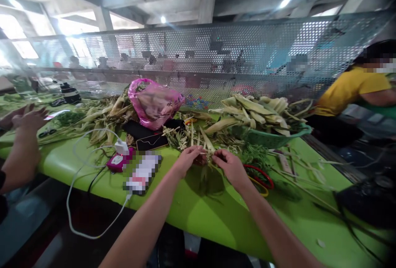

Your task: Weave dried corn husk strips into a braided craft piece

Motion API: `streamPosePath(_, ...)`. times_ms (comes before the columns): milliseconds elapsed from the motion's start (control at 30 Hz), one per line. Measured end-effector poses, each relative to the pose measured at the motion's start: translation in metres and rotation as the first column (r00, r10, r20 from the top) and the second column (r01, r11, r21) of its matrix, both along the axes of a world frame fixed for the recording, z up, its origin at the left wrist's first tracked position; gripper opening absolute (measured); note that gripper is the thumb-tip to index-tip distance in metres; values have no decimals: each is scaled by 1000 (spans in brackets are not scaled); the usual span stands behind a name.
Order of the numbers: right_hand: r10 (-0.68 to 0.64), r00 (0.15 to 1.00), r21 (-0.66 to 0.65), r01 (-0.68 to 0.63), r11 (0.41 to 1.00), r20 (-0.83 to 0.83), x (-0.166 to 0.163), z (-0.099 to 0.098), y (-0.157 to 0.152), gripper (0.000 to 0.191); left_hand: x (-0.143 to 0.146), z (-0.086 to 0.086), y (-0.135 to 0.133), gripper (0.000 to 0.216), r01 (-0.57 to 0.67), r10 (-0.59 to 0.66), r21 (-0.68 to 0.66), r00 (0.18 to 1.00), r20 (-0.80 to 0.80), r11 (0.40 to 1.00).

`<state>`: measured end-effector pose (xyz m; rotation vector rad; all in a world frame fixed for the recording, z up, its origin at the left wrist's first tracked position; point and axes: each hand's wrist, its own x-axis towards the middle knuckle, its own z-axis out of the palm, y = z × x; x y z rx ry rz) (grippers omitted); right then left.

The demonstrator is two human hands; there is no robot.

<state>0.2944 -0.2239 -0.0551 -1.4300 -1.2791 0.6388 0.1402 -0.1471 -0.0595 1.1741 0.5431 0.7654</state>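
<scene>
Above the green tabletop point(185, 200), my left hand point(192, 160) and my right hand point(229, 165) face each other with fingers pinched. Between them is a small bundle of pale corn husk strips point(209, 152); some strips stick up and others hang below my fingers. Both hands grip this bundle, though the exact finger contact is too small to make out. Just behind lies a pile of short plant pieces point(176, 138). Right of my right hand are a red ring point(262, 174) and a yellow ring point(261, 187), partly behind my forearm.
A green basket point(272, 136) heaped with corn husks point(260, 111) stands at back right. A pink plastic bag point(154, 109) sits behind a phone point(144, 173) with a white cable point(69, 202). Another person's hands point(29, 121) are at left; a person in yellow point(346, 88) is at right.
</scene>
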Motion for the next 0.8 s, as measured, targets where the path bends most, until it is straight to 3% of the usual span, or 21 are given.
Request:
streamPosePath(200, -76, 994, 10, 77, 997, -77, 5, 9, -7, 32, 4, 4, -6, 44, 27, -27, 53, 1000, 0, 998)
streamPosePath(367, -76, 992, -2, 76, 997, -97, -1, 12, -9, 32, 8, 1, -8, 39, 71, -71, 9, 996, 56, 997)
streamPosePath(600, -64, 960, -39, 55, 998, -272, -3, 20, -12, 35, 7, 7, -13, 36, 122, -123, 8, 991, 58, 992)
streamPosePath(800, -85, 970, -62, 72, 995, -226, -1, 18, -11, 39, 10, 7, -16, 36, 172, -171, -16, 984, 53, 985)
